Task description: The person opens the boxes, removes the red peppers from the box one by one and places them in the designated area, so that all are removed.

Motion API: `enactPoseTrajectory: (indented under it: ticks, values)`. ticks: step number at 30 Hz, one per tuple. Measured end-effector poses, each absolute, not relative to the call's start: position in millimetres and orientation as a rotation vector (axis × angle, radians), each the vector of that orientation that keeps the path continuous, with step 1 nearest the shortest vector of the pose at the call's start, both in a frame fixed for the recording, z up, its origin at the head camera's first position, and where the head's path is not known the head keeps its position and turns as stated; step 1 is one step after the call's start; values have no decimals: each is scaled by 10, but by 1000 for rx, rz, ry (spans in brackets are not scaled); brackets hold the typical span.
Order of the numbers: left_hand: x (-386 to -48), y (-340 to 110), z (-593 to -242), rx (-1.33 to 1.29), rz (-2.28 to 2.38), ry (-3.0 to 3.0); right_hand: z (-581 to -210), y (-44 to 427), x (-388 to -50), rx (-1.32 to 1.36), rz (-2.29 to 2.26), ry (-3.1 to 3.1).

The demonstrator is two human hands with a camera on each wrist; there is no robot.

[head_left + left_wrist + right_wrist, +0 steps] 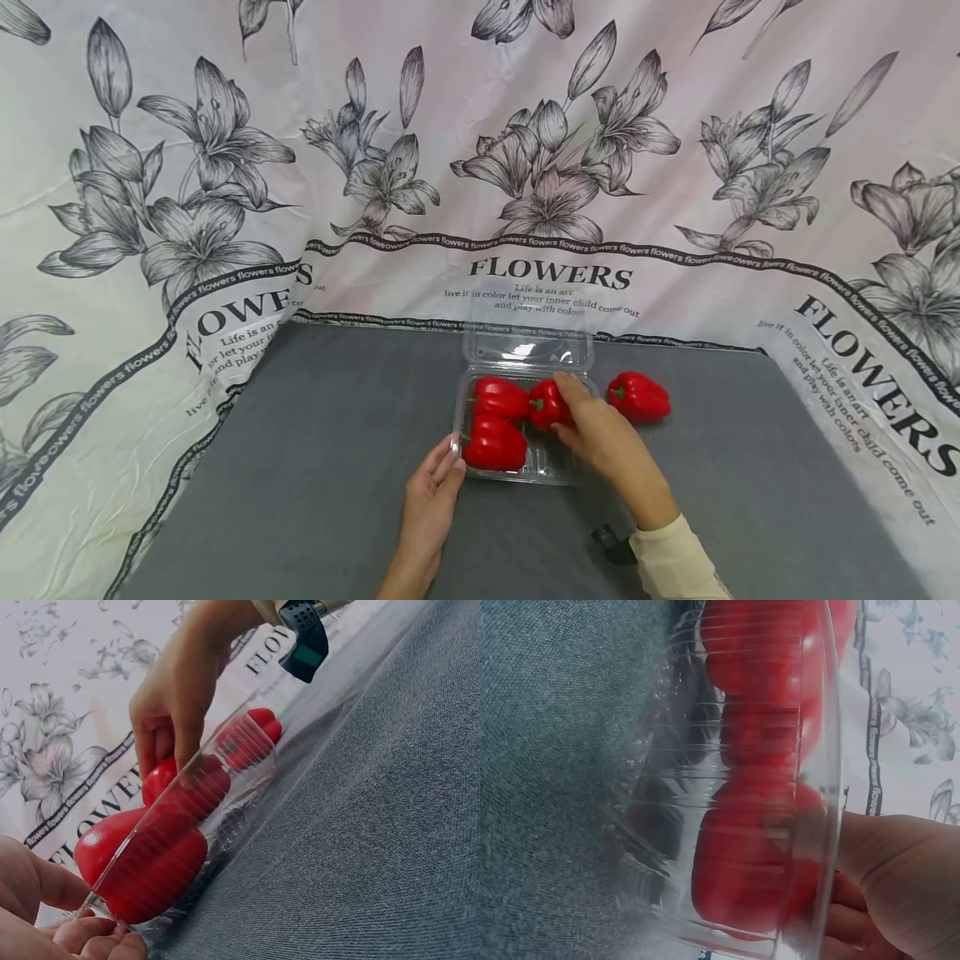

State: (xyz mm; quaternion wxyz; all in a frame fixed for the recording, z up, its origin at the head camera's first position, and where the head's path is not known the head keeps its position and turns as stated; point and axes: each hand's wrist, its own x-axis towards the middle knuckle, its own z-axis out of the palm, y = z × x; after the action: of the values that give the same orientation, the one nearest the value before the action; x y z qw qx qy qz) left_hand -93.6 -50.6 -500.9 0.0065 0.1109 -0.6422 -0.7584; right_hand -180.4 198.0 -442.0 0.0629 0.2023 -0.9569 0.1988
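Note:
A clear plastic clamshell box (551,477) lies on the grey cloth, its lid (525,346) tipped open toward the back. Two red bell peppers (500,397) (150,862) rest in its left half, one behind the other. My right hand (603,429) grips a third bell pepper (546,403) inside the box at the back right; the thumb shows through the clear wall in the right wrist view. With thumb and fingers, my left hand (433,492) pinches the box's left rim. Another bell pepper (638,397) lies outside, just right of the box.
Grey cloth (337,450) covers the table. Behind it and at both sides hangs a white curtain (375,283) printed with flowers and lettering. A dark strap (306,645) sits at my right wrist beside a cream sleeve (675,558).

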Motion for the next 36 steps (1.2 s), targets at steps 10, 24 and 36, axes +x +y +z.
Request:
enactPoseTrajectory:
  ticks: [10,24,36]
  values:
    - [-935,-502,-5014,349,-2380,-1999,-4375,1966,-1798,579,568,-2909]
    - [-918,-511,-4997,330,-2380,-2020,-4274,1969,-1737,538,576,-2855]
    - [-914,-520,-5016,254,-2416,-1974,-4179,2056,-1707,544,568,-2811]
